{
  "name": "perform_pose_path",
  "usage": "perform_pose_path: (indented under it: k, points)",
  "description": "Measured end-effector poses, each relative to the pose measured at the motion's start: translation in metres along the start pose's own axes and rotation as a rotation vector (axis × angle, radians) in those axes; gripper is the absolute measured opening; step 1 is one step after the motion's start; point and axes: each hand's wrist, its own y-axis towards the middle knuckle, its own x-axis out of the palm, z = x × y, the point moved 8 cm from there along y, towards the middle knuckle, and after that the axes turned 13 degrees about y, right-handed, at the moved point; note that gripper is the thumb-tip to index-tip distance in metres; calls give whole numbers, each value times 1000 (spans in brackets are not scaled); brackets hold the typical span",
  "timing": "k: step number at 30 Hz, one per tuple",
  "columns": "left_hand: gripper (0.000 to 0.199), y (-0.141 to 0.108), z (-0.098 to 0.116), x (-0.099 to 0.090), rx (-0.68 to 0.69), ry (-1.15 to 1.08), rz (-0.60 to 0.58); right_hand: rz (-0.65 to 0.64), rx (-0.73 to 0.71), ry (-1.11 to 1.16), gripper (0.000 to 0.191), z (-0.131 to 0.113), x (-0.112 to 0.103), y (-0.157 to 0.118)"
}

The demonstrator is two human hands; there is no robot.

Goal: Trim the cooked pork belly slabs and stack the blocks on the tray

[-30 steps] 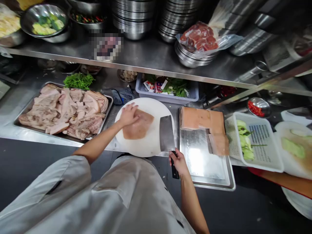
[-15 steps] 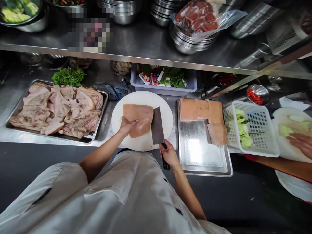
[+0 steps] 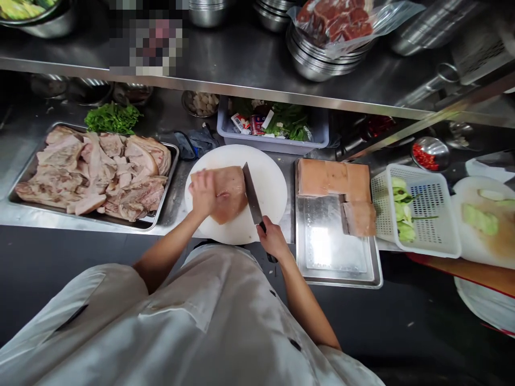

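A slab of pork with pale skin lies on the round white cutting board. My left hand rests flat on the slab's left part, fingers stretched out and slightly blurred. In my right hand is the black handle of a cleaver, fingers wrapped round it. The blade stands nearly on edge along the slab's right side; whether it touches the meat I cannot tell. To the right, a metal tray bears several square pork pieces with the skin up.
Left of the board, a tray is heaped with cooked pork. Behind stands a plastic bin of greens and wrappers. A white basket holds green peelings. A steel shelf with bowls overhangs the counter.
My left hand has gone from gripping the slab's left edge to lying flat on top. The slab has shifted left and turned. The cleaver has tilted onto its edge. A co-worker's hand has left the right side.
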Motion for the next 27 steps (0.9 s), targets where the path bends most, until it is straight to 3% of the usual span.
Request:
perform_pose_path:
  k: [2,4,7,12,16,21,23,27]
  points:
    - [66,5,34,7,328,50,-56,-23,-7,-1,23,-3,3,-6]
    - [58,8,50,14,445,78,-83,-49,17,-11,28,-5,3,-12]
    - [56,16,54,18,416,59,-57,-48,104,-85,34,-12,-6,-20]
    - [44,17,37,18,396,-2,-22,4,131,-229,25,-48,-21,-33]
    - [39,13,28,14,403,-34,14,-51,109,-264,24,-70,-14,-41]
    - [36,13,36,10,397,-37,20,-139,146,-302,26,-73,-7,-49]
    - [35,13,39,9,409,-19,10,-157,158,-304,26,-78,-8,-38]
    - [34,14,38,11,409,-8,-2,-144,128,-281,26,-99,-10,13]
